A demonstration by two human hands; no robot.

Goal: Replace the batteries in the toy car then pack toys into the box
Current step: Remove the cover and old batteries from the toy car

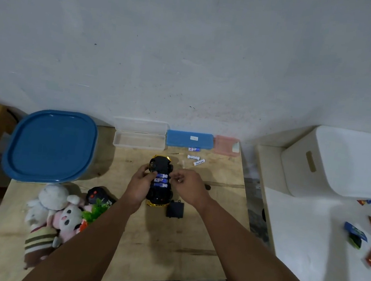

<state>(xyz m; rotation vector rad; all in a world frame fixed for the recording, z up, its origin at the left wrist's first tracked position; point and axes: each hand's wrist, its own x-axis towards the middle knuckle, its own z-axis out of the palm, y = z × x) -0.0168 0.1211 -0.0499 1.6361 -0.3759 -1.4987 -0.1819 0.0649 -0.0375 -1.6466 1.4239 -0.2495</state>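
One large blue-lidded plastic box sits closed at the table's back left, nothing packed yet. Nearer, a heap of plush toys and a black remote wait. At centre the black-and-gold toy car lies upside down, gripped by the left hand, three blue batteries seated. The right hand pinches something small. Its black cover lies off; three loose white batteries rest behind.

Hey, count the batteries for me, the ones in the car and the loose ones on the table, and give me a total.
Batteries in the toy car: 3
Loose batteries on the table: 3, at and
Total: 6
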